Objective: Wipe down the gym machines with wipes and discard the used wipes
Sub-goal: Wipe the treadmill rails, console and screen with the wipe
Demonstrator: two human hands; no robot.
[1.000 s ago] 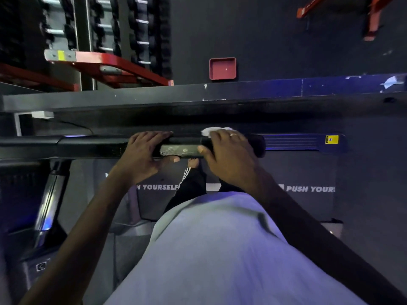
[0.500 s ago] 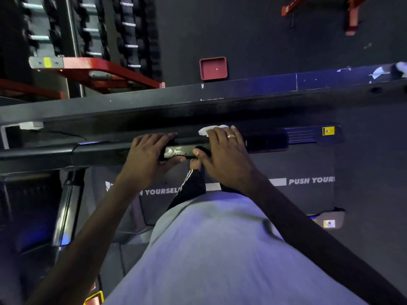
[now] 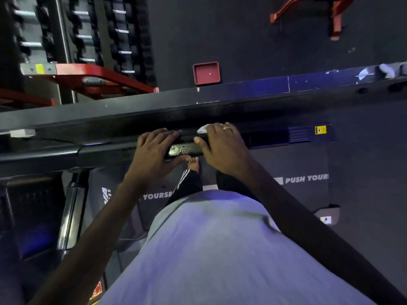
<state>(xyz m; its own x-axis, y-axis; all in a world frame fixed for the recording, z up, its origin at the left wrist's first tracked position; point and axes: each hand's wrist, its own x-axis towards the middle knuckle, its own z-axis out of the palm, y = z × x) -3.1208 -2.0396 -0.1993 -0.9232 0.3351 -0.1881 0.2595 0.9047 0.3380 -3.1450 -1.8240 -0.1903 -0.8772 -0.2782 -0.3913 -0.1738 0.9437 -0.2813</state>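
Left hand (image 3: 154, 148) was wrapped round the treadmill handlebar (image 3: 99, 154), thumb underneath. Right hand (image 3: 220, 146) sat just beside it, fingers curled over a white wipe (image 3: 203, 128) pressed onto the bar's far side, only a corner poking out.

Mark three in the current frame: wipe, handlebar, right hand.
wipe (image 3: 203, 129): head view, white corner showing past the fingertips.
handlebar (image 3: 185, 149): head view, worn shiny patch on its front.
right hand (image 3: 222, 149): head view, back of the hand.
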